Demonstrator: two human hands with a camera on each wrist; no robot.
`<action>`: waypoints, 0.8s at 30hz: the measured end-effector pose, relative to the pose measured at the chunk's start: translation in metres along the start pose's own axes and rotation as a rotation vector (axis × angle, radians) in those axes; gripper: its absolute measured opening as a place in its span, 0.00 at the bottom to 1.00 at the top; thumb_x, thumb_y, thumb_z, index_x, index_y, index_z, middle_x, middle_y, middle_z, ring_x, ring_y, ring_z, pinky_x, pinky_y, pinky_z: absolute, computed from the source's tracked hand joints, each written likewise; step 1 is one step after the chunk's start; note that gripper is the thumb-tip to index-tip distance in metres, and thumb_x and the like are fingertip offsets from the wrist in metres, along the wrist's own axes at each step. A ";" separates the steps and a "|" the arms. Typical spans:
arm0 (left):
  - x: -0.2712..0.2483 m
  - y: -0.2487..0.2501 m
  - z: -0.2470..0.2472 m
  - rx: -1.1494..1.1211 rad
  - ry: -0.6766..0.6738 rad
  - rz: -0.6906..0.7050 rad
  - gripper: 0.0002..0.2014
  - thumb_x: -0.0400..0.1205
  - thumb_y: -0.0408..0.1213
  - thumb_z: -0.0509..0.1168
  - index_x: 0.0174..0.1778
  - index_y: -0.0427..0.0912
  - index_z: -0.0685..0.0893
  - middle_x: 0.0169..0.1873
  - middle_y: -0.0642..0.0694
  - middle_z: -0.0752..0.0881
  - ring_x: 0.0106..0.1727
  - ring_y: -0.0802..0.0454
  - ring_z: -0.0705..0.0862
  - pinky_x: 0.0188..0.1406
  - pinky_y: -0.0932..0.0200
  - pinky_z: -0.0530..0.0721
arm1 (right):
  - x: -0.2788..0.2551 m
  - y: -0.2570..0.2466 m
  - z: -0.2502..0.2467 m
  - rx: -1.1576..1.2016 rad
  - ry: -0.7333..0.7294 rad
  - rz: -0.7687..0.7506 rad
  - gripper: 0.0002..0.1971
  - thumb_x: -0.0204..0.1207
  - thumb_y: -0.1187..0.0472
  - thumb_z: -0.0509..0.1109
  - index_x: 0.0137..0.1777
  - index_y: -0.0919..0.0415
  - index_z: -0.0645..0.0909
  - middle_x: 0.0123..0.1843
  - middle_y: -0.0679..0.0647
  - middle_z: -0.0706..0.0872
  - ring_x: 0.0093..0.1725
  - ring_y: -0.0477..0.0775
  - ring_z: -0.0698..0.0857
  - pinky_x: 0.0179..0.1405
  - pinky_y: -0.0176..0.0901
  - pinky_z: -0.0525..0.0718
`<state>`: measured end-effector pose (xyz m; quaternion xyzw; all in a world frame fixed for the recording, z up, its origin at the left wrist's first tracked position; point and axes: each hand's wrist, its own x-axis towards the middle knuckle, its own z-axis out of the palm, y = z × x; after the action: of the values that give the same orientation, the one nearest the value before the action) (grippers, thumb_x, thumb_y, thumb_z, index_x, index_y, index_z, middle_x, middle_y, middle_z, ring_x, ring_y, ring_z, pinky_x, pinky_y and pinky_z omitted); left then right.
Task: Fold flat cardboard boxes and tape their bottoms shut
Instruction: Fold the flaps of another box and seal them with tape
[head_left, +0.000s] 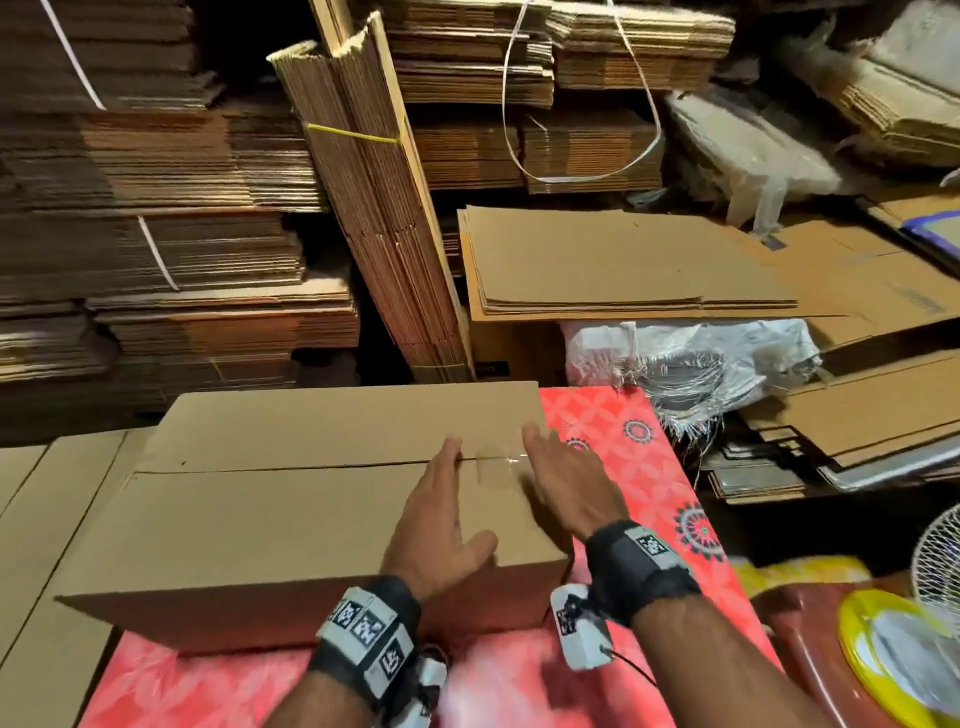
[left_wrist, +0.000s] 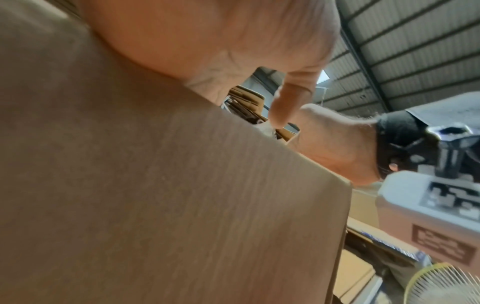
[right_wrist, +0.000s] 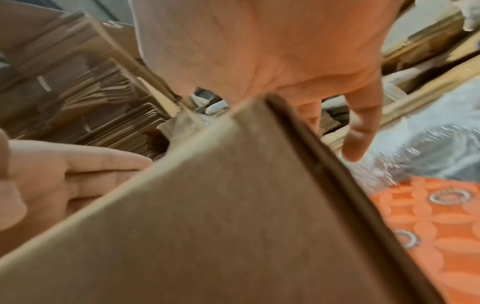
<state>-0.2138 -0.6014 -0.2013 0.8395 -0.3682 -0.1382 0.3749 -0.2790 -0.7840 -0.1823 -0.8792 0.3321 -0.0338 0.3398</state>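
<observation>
While the box lies flaps-up on the red cloth, its taped seam is flanked by the flat, released left hand and right hand; cardboard stacks crowd behind, a fan at right

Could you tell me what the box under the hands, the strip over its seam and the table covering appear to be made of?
Box: matte brown cardboard, probably corrugated like the stacked sheets' ridged edges behind.
Strip: clear glossy plastic tape, judging by its glare and the brown showing through.
Table covering: red with printed medallions, faintly shiny; possibly vinyl or coated cloth, hard to tell.
</observation>
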 end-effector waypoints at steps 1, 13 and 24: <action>0.000 -0.003 0.000 -0.059 0.028 -0.013 0.57 0.66 0.53 0.65 0.90 0.45 0.43 0.89 0.49 0.55 0.88 0.54 0.56 0.83 0.67 0.51 | 0.002 -0.001 -0.001 -0.016 -0.017 0.016 0.53 0.67 0.15 0.25 0.65 0.51 0.75 0.62 0.56 0.86 0.67 0.67 0.79 0.65 0.74 0.74; -0.002 -0.011 -0.003 -0.208 0.075 -0.008 0.56 0.64 0.50 0.67 0.89 0.41 0.51 0.85 0.49 0.63 0.85 0.58 0.62 0.86 0.63 0.57 | 0.012 -0.023 0.023 -0.350 0.260 0.146 0.33 0.74 0.30 0.65 0.70 0.53 0.79 0.72 0.54 0.72 0.70 0.61 0.73 0.58 0.62 0.73; 0.002 -0.013 -0.004 -0.175 0.030 0.058 0.52 0.64 0.54 0.64 0.87 0.42 0.59 0.83 0.49 0.67 0.84 0.55 0.65 0.85 0.60 0.60 | 0.015 0.042 -0.001 1.229 0.161 0.341 0.25 0.82 0.75 0.68 0.72 0.52 0.68 0.54 0.65 0.90 0.48 0.57 0.92 0.45 0.48 0.90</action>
<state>-0.2034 -0.5949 -0.2083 0.7945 -0.3733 -0.1461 0.4562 -0.2916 -0.8166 -0.2104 -0.4535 0.4118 -0.2293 0.7564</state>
